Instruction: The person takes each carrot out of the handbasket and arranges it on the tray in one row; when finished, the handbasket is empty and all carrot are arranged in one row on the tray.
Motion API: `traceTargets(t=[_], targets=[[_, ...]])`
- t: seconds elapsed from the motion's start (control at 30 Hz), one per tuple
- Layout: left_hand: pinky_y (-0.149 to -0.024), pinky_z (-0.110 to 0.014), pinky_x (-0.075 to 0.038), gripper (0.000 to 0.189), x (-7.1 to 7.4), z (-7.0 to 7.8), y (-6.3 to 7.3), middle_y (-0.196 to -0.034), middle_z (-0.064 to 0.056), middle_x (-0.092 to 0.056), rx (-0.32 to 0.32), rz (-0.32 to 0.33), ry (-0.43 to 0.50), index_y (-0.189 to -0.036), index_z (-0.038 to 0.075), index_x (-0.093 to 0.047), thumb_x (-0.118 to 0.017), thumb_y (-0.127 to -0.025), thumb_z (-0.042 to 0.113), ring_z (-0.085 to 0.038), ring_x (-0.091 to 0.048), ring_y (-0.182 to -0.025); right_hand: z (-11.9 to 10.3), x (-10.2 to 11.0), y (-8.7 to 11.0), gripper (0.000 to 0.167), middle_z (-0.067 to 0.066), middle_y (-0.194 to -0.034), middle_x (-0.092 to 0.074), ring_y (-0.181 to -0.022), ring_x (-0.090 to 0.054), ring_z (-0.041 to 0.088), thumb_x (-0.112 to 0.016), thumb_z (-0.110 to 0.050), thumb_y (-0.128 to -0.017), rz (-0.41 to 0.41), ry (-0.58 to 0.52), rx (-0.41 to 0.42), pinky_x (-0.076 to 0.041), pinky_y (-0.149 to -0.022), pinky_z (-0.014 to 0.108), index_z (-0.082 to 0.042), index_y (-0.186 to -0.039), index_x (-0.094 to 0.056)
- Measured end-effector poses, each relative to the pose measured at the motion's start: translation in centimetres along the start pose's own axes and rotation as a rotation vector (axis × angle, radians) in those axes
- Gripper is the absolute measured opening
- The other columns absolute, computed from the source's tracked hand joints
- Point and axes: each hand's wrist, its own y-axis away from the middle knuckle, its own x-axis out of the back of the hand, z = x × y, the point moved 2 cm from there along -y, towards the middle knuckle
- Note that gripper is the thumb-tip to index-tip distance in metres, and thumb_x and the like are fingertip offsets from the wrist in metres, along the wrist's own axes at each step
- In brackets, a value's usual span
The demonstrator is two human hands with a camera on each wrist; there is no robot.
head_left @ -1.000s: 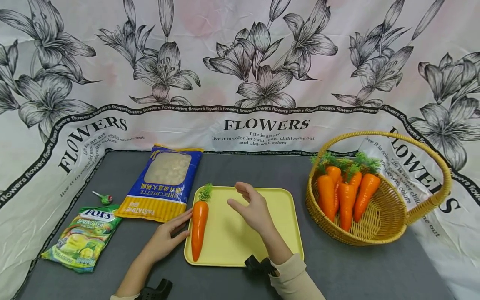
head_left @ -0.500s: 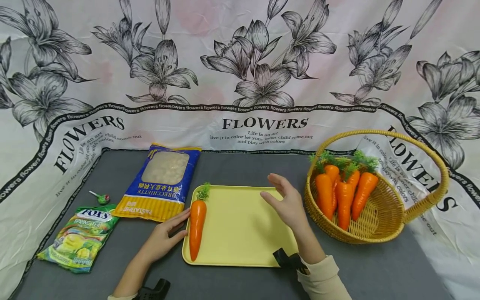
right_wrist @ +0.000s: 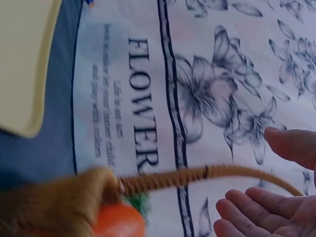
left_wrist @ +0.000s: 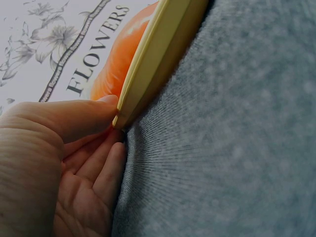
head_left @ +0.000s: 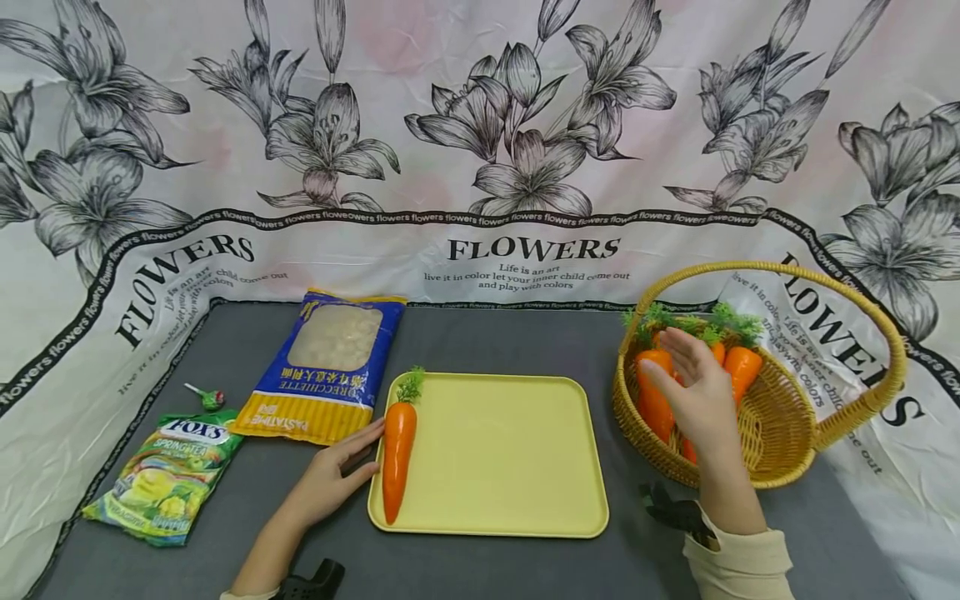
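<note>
My left hand [head_left: 336, 477] rests at the left edge of a yellow tray [head_left: 502, 454], thumb and fingertips touching the rim. Close up in the left wrist view, the thumb [left_wrist: 84, 116] lies against the tray's edge [left_wrist: 148, 69]. One orange toy carrot [head_left: 399, 462] with a green top lies on the tray's left side. Over a wicker basket [head_left: 787, 479], my right hand [head_left: 701, 408] hovers with fingers spread from the thumb and holds nothing. Several carrots [head_left: 655, 400] stand in the basket, partly hidden behind this hand.
Left of the tray lie a blue and yellow pasta bag [head_left: 330, 367], a lollipop [head_left: 212, 398] and a green candy bag [head_left: 167, 479]. The basket's tall handle [head_left: 862, 304] arches above it. A floral cloth [head_left: 525, 167] hangs behind the grey tabletop [head_left: 517, 342].
My right hand has moved right, from above the tray to above the basket of carrots. The left hand has stayed at the tray's edge, and the carrot on the tray lies still.
</note>
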Motion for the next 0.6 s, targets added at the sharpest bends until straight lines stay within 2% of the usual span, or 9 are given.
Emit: traceTargets(t=[0.1, 0.17, 0.3, 0.4, 0.6], targets=[[-0.1, -0.012, -0.04, 0.052, 0.0, 0.0, 0.0, -0.149, -0.008, -0.041, -0.009, 0.004, -0.011, -0.142, 0.01, -0.046, -0.061, -0.093, 0.023, 0.0, -0.035, -0.132, 0.4, 2.1, -0.4, 0.063, 0.02, -0.142, -0.045, -0.13, -0.044, 0.03, -0.063, -0.027, -0.092, 0.044, 0.05, -0.014, -0.037, -0.102, 0.009, -0.006, -0.145, -0.037], [-0.1, -0.012, -0.039, 0.052, 0.1, 0.1, 0.0, -0.148, -0.008, -0.041, -0.012, 0.009, -0.017, -0.141, 0.01, -0.047, -0.061, -0.093, 0.023, -0.001, -0.035, -0.133, 0.7, 3.4, -0.7, 0.063, 0.02, -0.143, -0.044, -0.13, -0.044, 0.023, -0.063, -0.028, -0.092, 0.065, 0.074, -0.028, -0.035, -0.097, 0.002, -0.006, -0.145, -0.037], [-0.099, -0.011, -0.039, 0.052, 0.2, 0.2, 0.1, -0.148, -0.008, -0.041, -0.009, 0.011, -0.018, -0.141, 0.01, -0.047, -0.061, -0.093, 0.023, 0.002, -0.035, -0.132, 1.4, 5.7, -1.2, 0.065, 0.019, -0.146, -0.04, -0.128, -0.044, 0.009, -0.061, -0.027, -0.093, 0.074, 0.091, -0.057, -0.034, -0.096, 0.0, -0.004, -0.147, -0.032], [-0.099, -0.011, -0.039, 0.052, 0.2, 0.2, 0.1, -0.149, -0.008, -0.041, -0.007, 0.01, -0.014, -0.141, 0.01, -0.047, -0.061, -0.093, 0.023, 0.004, -0.034, -0.131, 2.0, 7.1, -1.8, 0.068, 0.016, -0.148, -0.038, -0.125, -0.043, 0.003, -0.06, -0.029, -0.093, 0.078, 0.104, -0.096, -0.034, -0.096, 0.0, -0.005, -0.149, -0.029], [-0.1, -0.011, -0.039, 0.052, 0.0, 0.1, 0.0, -0.149, -0.007, -0.041, -0.006, 0.005, -0.002, -0.141, 0.01, -0.047, -0.061, -0.093, 0.024, 0.003, -0.034, -0.132, 4.1, 9.4, -2.8, 0.075, 0.01, -0.152, -0.034, -0.129, -0.041, 0.006, -0.06, -0.041, -0.091, 0.04, 0.152, -0.239, -0.037, -0.084, -0.003, -0.012, -0.151, -0.025]])
